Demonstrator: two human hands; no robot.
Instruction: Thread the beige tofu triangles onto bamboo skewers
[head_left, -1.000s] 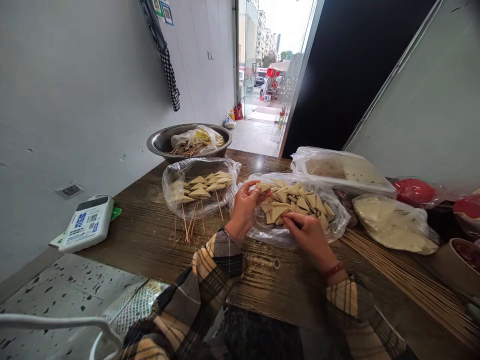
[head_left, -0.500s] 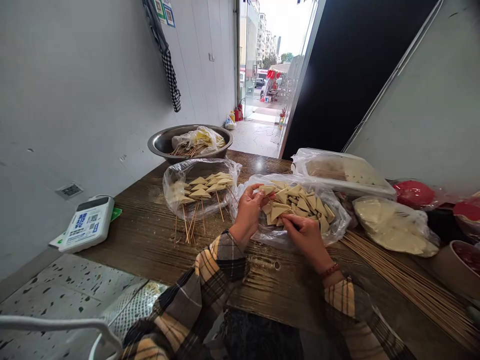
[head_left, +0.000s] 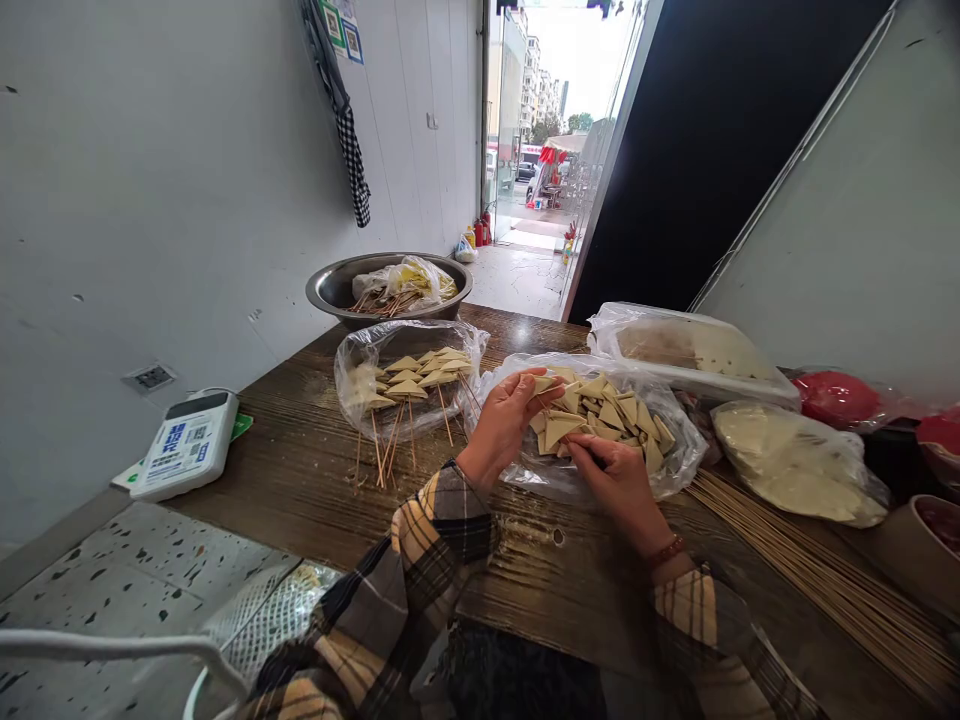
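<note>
My left hand is closed, pinching a pale folded tofu-skin triangle between thumb and fingers. Close by on the right, my right hand is pinched on a thin bamboo skewer, mostly hidden by the fingers, beside another triangle. Both hands are over an open clear plastic bag heaped with loose triangles. Left of them, a second clear bag lies under finished skewers of triangles, whose sticks point toward me.
A bundle of bare bamboo skewers lies at the right. Behind it are a bagged pale food, a white tray in plastic and a bowl. A metal basin stands at the back left, a white payment device at the left edge.
My left hand has lifted slightly and turned, with the triangle now held at its fingertips. My right hand stays nearly in place. The whole view has shifted a little.
</note>
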